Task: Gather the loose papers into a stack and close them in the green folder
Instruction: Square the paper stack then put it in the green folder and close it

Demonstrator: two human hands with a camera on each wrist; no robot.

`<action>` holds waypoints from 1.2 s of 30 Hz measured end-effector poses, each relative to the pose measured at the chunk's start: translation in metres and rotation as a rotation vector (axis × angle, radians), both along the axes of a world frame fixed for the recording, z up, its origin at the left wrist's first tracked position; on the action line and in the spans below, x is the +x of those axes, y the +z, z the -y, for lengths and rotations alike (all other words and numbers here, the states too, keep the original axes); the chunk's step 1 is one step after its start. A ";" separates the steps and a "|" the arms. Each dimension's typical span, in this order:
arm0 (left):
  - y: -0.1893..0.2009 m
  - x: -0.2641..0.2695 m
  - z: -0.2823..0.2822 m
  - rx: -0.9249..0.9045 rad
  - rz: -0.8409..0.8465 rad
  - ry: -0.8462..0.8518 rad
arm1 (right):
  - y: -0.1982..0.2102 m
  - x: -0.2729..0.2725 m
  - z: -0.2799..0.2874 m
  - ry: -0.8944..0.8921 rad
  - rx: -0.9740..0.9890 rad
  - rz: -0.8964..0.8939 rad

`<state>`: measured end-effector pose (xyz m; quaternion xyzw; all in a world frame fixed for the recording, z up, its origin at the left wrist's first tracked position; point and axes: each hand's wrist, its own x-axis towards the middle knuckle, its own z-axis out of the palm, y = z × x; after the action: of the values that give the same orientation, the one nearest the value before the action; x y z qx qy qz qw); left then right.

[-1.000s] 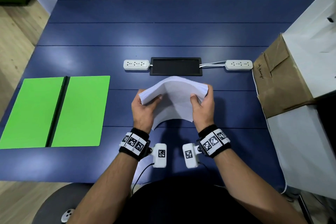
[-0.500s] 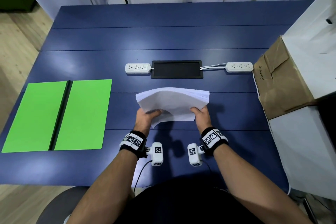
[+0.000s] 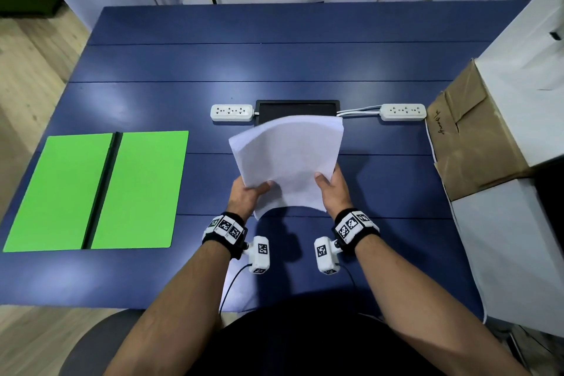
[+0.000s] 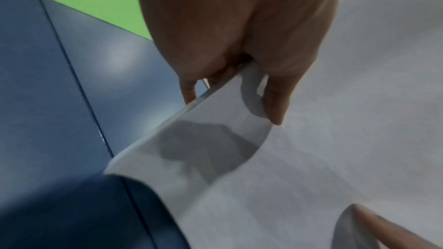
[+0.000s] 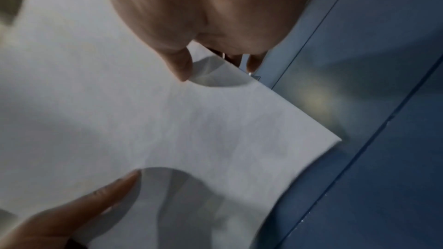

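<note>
A stack of white papers [image 3: 288, 159] is held up off the blue table, bowed across its width. My left hand [image 3: 248, 194] pinches its left edge, thumb on top and fingers underneath, as the left wrist view shows on the paper stack [image 4: 311, 139]. My right hand [image 3: 331, 188] pinches the right edge the same way; the right wrist view shows the thumb lying on the paper stack [image 5: 143, 120]. The green folder [image 3: 91, 189] lies open and flat at the table's left, with a dark spine down its middle, well apart from both hands.
Two white power strips [image 3: 232, 112] [image 3: 403, 111] flank a black recessed panel [image 3: 297, 107] behind the papers. A brown cardboard box [image 3: 470, 137] and white boxes [image 3: 512, 253] crowd the right edge. The blue table [image 3: 274, 64] stretches away behind.
Over the last second the stack dipped toward flat, then both hands tilted it up again, so its broad face now shows to the head camera. Both grips have held.
</note>
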<state>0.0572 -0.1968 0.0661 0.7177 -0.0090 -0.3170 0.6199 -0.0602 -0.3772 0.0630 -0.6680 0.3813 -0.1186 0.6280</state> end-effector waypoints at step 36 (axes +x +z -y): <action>-0.113 0.085 -0.252 1.332 0.317 -0.669 | -0.022 -0.077 -0.026 -0.060 0.187 -0.069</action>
<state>0.1420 0.0548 -0.0465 0.9361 -0.1217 -0.3197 -0.0821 -0.1376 -0.3516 0.0408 -0.5985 0.4319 -0.0783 0.6702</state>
